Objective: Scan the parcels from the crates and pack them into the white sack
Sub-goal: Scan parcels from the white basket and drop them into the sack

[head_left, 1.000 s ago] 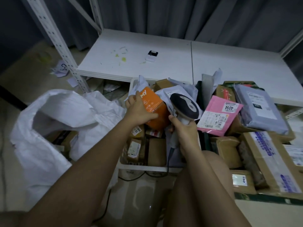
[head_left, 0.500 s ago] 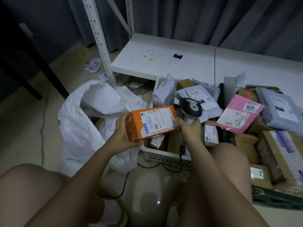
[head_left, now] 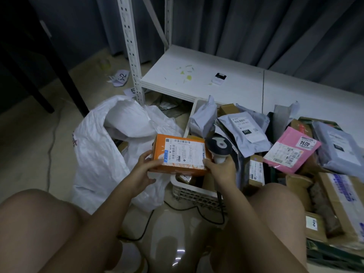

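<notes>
Left hand (head_left: 144,168) gripping orange cardboard box (head_left: 180,155), label up; right hand (head_left: 221,167) holding black handheld scanner (head_left: 218,147) just right; white sack (head_left: 110,138) open left.

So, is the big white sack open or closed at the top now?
Open: the crumpled white woven sack gapes at its top edge, showing its shadowed inside.

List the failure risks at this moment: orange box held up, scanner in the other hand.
1. The scanner sits beside the orange box, not facing its label, so a scan may miss.
2. The left hand holds only the box's left end while the right hand grips the scanner; the box could slip.
3. The white sack mouth sags, so a drop-in may catch.
</notes>
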Demonstrator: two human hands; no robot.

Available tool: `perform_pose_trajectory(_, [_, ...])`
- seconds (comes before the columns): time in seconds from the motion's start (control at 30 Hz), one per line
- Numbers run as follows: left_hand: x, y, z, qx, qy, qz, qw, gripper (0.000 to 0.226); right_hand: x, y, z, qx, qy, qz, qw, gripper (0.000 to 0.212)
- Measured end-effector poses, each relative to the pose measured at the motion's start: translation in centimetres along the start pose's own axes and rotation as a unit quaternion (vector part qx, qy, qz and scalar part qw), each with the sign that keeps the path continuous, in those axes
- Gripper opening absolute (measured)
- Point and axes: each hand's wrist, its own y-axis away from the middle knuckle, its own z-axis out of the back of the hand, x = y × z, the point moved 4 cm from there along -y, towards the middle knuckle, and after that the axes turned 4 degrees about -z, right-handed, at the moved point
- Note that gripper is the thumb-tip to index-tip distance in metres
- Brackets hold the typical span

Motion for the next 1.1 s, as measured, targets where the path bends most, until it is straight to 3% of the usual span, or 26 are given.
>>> perform_pose_trajectory(0.17, [-2.4, -0.6, -0.9, -0.016, 0.02, -0.007, 1.0, 0.059, -0.2, 0.6, -0.1, 0.008, -0.072, -0.021, 0.997, 0.045])
perform_pose_trajectory(0.33, [-7.1, -1.4, -0.4, -0.129, -0.058, -0.133, 0.981, 0.029, 1.5, 2.0, 0.0, -0.004, -0.123, 0.038, 0.992, 0.028])
perform_pose_trajectory(0.43, [-9.7, -1.7, 0.3, -0.114, -0.14, -0.177, 0.967, 0.036, 3.3, 2.6, 0.8, -0.011, -0.152, 0.116, 0.981, 0.031])
perform_pose_trajectory(0.6, [-10.8, -1.2, -0.4, -0.016, -0.261, -0.19, 0.947, 0.035, 5.3, 3.4, -1.1, 0.105, -0.093, 0.128, 0.982, 0.038])
perform_pose_trajectory(0.73, [-8.9, -0.2, -1.5, -0.065, -0.211, -0.175, 0.96, 0.056, 4.7, 3.9, -3.2, 0.099, -0.13, 0.074, 0.984, 0.037])
perform_pose_trajectory(0.8, [-7.6, 0.1, -1.7, -0.051, -0.175, -0.164, 0.969, 0.063, 4.3, 3.9, -3.4, 0.089, -0.142, 0.055, 0.984, 0.036])
perform_pose_trajectory(0.93, [-5.4, 0.4, -2.2, 0.018, -0.18, -0.128, 0.975, 0.064, 4.0, 4.1, -3.3, 0.103, -0.146, 0.053, 0.982, 0.029])
perform_pose_trajectory(1.03, [-5.3, 0.4, -2.0, 0.011, -0.186, -0.143, 0.972, 0.062, 4.1, 4.4, -2.9, 0.099, -0.173, 0.043, 0.979, 0.027])
perform_pose_trajectory(1.1, [-6.0, 0.2, -1.5, -0.006, -0.175, -0.16, 0.971, 0.057, 4.2, 4.4, -2.0, 0.078, -0.173, 0.042, 0.981, 0.038])
